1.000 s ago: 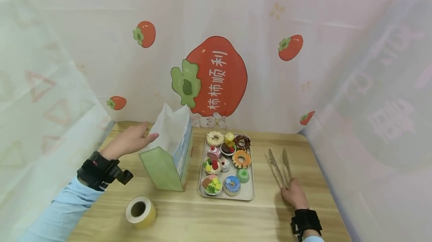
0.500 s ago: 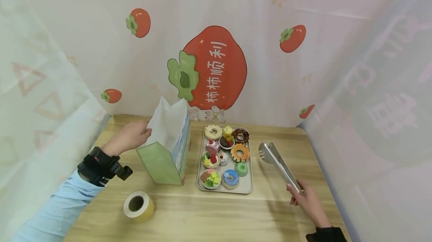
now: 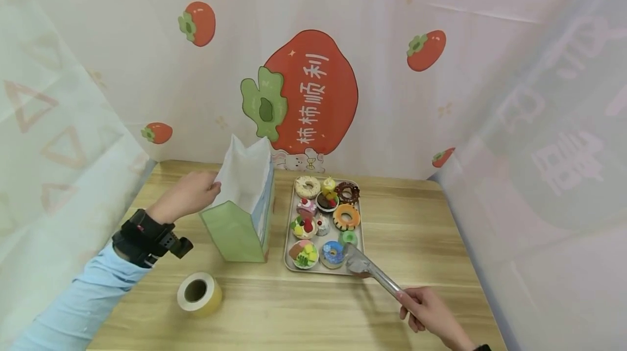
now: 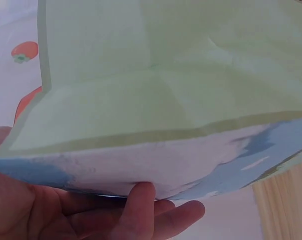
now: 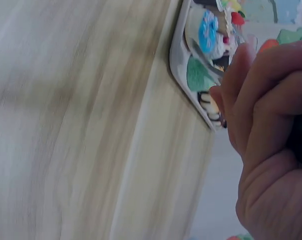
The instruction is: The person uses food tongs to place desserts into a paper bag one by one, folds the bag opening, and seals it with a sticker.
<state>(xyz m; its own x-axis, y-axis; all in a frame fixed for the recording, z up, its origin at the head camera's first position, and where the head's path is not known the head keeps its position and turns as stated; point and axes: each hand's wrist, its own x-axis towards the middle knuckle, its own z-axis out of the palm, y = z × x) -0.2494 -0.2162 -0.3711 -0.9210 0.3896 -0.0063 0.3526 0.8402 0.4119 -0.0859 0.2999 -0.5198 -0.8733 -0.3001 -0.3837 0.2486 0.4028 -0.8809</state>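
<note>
My left hand pinches the left rim of an open paper bag, green on its near face and white inside. In the left wrist view, the thumb and fingers lie along the bag's edge. My right hand grips metal tongs by the handle end. Their tips reach over the near right corner of a tray, right at a blue-iced donut. A small green ring-shaped sweet lies just behind the tips. In the right wrist view, the fingers hide most of the tongs.
Around the donut sit several toy-like cakes and donuts, among them an orange striped donut and a chocolate one. A roll of tape stands on the wooden table near the left. Printed curtains enclose the table.
My right hand has lifted the tongs off the table and swung them left over the tray. My left hand has gone from open fingers to pinching the bag's rim.
</note>
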